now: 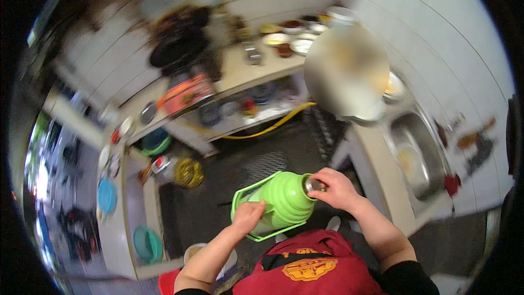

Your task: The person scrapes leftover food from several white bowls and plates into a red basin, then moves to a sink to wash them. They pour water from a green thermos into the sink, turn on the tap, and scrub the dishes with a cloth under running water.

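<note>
In front of my body hangs a bright green thermos flask (284, 196), tilted with its mouth to the right. My left hand (248, 215) is closed around the flask's side handle. At the mouth, my right hand (333, 188) grips a round metal stopper (312, 186) between thumb and fingers. The stopper sits at the rim; how deep it goes in is hidden by the fingers. A green carrying handle (251, 186) runs along the far side of the flask.
A steel sink (417, 151) is set in the counter at right. Bowls (276, 39) line the back counter near a black wok (180, 49). A yellow hose (266, 131) hangs below it. A teal basket (147, 243) and a plastic jar (163, 166) stand at left. A blurred disc hides part of the counter.
</note>
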